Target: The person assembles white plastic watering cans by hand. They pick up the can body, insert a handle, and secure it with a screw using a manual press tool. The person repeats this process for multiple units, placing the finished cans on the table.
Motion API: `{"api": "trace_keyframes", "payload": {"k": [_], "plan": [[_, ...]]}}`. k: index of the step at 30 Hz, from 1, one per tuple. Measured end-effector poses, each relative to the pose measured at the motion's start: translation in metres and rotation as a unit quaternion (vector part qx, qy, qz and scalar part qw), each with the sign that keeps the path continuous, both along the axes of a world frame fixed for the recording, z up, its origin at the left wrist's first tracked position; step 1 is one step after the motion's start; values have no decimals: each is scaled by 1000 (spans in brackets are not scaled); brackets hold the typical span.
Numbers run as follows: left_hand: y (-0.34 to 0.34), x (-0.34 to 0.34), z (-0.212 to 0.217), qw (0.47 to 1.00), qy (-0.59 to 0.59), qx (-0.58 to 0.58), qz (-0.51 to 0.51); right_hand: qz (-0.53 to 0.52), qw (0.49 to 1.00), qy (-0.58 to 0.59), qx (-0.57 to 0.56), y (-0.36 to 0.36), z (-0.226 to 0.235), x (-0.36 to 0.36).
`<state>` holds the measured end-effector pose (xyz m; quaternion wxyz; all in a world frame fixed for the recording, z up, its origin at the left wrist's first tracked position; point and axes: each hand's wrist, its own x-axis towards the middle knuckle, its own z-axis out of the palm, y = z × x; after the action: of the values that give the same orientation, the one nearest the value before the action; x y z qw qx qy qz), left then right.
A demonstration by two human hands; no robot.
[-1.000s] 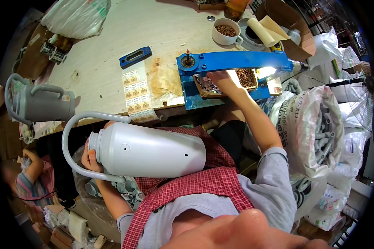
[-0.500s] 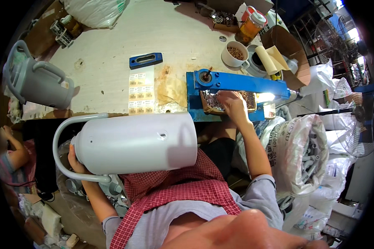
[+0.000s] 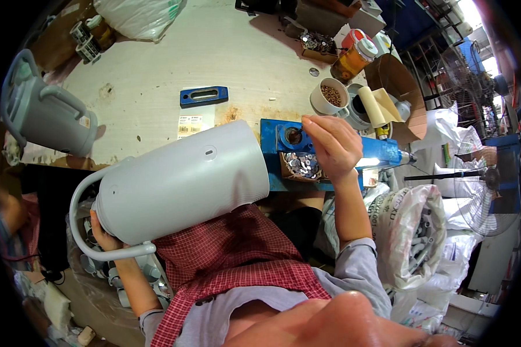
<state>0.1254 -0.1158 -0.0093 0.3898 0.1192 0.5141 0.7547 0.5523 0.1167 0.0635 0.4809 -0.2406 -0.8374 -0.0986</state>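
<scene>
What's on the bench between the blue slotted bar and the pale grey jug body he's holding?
In the head view, only a sheet of printed labels lies between the blue slotted bar and the jug body.

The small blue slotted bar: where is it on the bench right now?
In the head view the small blue slotted bar lies flat on the workbench, left of centre, just above a pale label sheet and beyond the big grey jug.
</scene>
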Motion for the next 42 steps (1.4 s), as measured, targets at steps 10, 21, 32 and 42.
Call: {"api": "trace_keyframes", "payload": {"k": [10,21,32,42], "plan": [[25,9,11,999,-22,20,11,-6,992,-115,48,-3,-1,12],[83,29,17,996,-10,61,-70,24,961,83,-264,-56,-14,34],[173,194,-20,962,161,104,-194,-119,778,496,-367,-103,-101,137],[183,217,-37,928,200,151,-275,-135,755,530,-361,-96,-104,161]]}}
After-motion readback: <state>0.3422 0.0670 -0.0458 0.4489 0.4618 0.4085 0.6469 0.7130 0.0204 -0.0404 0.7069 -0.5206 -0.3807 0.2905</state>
